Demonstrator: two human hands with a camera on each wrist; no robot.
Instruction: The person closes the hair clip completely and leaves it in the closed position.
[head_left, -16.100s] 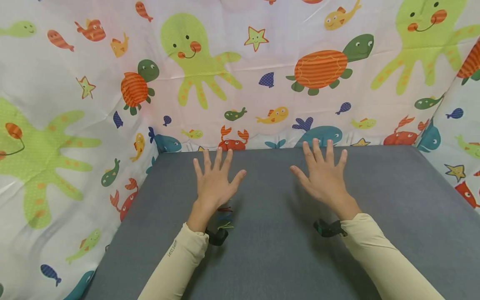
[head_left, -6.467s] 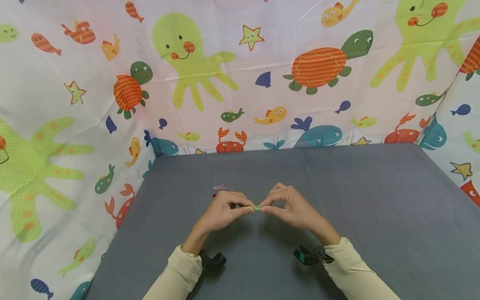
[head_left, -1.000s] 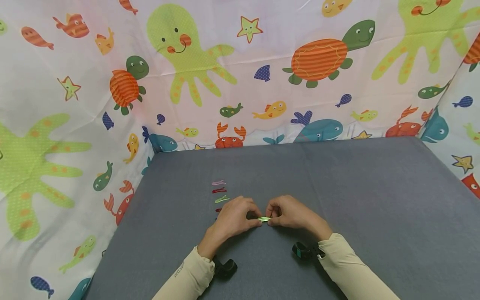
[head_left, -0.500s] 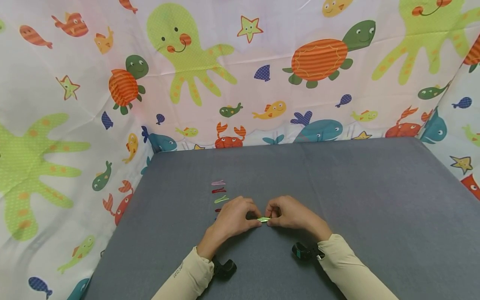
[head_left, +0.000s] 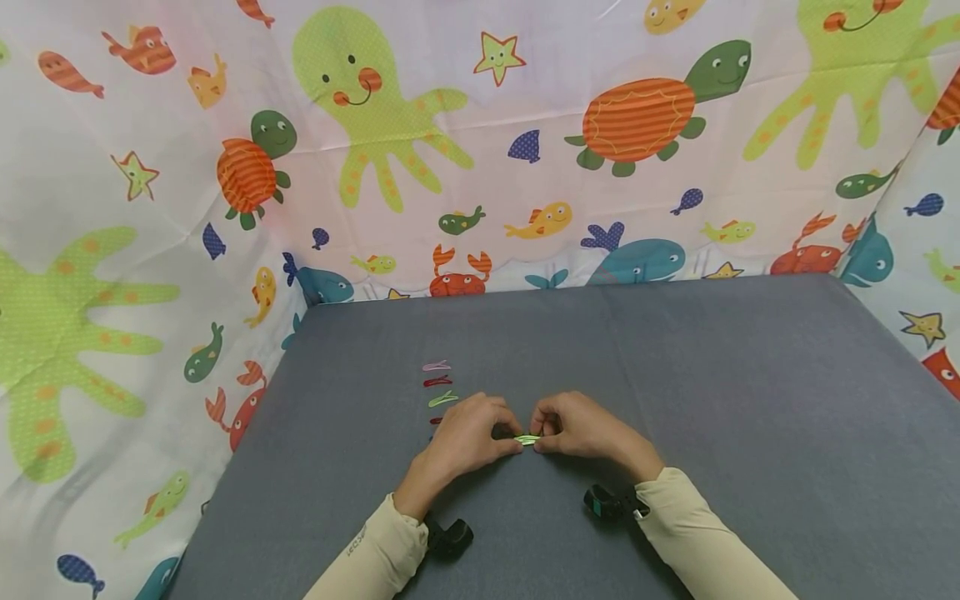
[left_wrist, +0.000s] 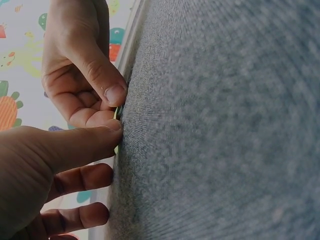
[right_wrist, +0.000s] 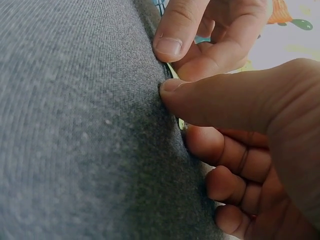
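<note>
A small light green snap hair clip (head_left: 527, 440) lies low at the grey table, between my two hands. My left hand (head_left: 472, 431) pinches its left end between thumb and fingers. The right hand (head_left: 588, 429) pinches the other end the same way. In the left wrist view a thin green edge of the clip (left_wrist: 118, 114) shows between the thumbs, close against the cloth. The right wrist view shows the clip (right_wrist: 172, 71) lying along the table surface, partly hidden behind the fingertips.
Left of centre, a column of hair clips runs towards me: pink (head_left: 437, 366), dark red (head_left: 437, 381), light green (head_left: 443, 399) and another red one (head_left: 437, 421) partly behind my left hand. A sea-animal curtain (head_left: 540, 108) encloses the grey tabletop (head_left: 750, 400).
From spread open above the table, both hands came together on a light green clip, then moved slightly nearer me, uncovering the column. Over the last second almost nothing moved.
</note>
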